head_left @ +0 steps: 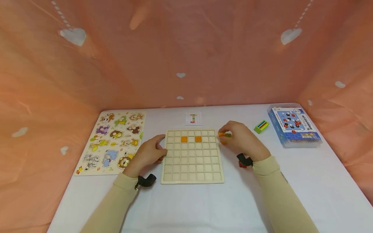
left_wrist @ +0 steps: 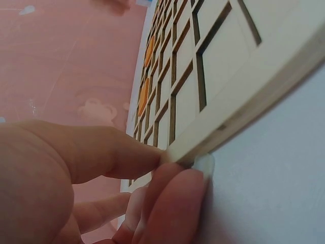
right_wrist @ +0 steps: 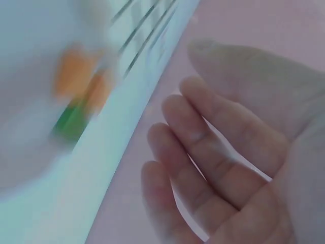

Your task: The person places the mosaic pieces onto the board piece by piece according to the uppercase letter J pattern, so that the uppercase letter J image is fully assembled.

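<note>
A pale wooden grid board (head_left: 192, 176) lies on the white table, with one orange square block (head_left: 184, 139) and a second orange block (head_left: 198, 139) set in cells of one upper row. My left hand (head_left: 149, 151) holds the board's left edge, thumb and fingers pinching it in the left wrist view. Beside the board's upper right, my right hand (head_left: 240, 137) hovers over loose orange blocks (right_wrist: 76, 73) and a green block (right_wrist: 72, 122). Its fingers are loosely bent and hold nothing in the right wrist view. Those blocks look blurred there.
A small pattern card (head_left: 193, 118) lies behind the board. Red blocks (head_left: 242, 164) sit partly hidden under my right wrist. An animal puzzle board (head_left: 112, 142) is at left. A striped green block piece (head_left: 261, 126) and a boxed molecule set (head_left: 294, 126) are at right.
</note>
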Demonstrator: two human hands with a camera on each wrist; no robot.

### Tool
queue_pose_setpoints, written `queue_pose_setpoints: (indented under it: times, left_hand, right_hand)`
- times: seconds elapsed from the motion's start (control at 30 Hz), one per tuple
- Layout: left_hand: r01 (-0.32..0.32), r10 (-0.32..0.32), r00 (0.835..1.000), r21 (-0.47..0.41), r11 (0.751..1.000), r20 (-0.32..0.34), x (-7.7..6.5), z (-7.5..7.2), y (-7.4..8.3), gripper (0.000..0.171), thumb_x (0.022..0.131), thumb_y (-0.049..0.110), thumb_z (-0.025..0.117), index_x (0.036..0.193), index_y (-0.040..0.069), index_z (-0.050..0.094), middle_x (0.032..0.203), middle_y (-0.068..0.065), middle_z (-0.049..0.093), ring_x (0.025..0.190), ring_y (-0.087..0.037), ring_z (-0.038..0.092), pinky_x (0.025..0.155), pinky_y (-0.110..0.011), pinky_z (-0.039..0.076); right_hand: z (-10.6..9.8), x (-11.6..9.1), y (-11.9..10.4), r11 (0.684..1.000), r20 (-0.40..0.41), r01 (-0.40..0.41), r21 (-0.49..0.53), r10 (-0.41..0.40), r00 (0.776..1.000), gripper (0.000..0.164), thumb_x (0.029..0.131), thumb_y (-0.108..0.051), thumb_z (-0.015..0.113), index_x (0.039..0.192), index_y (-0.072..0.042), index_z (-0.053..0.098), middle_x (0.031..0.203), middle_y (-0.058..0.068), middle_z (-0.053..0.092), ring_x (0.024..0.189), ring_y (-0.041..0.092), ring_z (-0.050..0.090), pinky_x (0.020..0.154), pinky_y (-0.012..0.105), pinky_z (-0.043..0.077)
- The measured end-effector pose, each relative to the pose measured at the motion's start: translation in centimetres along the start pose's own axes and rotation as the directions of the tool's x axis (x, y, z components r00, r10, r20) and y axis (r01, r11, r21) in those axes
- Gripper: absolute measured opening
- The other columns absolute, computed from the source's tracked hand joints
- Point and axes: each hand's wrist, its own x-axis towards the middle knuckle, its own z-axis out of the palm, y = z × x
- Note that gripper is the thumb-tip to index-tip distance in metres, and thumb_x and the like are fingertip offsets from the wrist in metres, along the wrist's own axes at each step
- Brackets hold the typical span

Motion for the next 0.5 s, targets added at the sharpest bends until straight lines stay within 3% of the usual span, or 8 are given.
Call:
queue_pose_setpoints:
  times: [0.23, 0.5]
  left_hand:
    - [-0.002, 0.002, 1.000, -0.003, 1.000, 0.006, 0.0, -0.3, 0.0, 0.071, 0.091, 0.020, 0.068, 0.155, 0.019, 0.039, 0.091, -0.007, 0.064, 0.065, -0.016, 0.064, 0.060, -0.028, 0.053]
    - [0.005, -0.005, 1.000, -0.019, 1.000, 0.004, -0.1, -0.1, 0.0, 0.069, 0.091, 0.020, 0.068, 0.154, 0.019, 0.040, 0.092, -0.008, 0.063, 0.064, -0.017, 0.065, 0.060, -0.029, 0.055]
  right_hand:
    - [-2.1, -4.4, 4.5, 0.983, 0.045, -0.181, -0.024, 0.182, 0.982, 0.029, 0.097, -0.029, 0.066, 0.119, -0.011, 0.072, 0.124, 0.008, 0.067, 0.106, 0.027, 0.062, 0.090, 0.047, 0.054]
    - [-2.1, -6.7, 6.7, 0.983, 0.048, -0.182, -0.031, 0.184, 0.982, 0.024, 0.094, -0.026, 0.071, 0.113, -0.013, 0.074, 0.115, 0.008, 0.071, 0.111, 0.029, 0.060, 0.097, 0.054, 0.051]
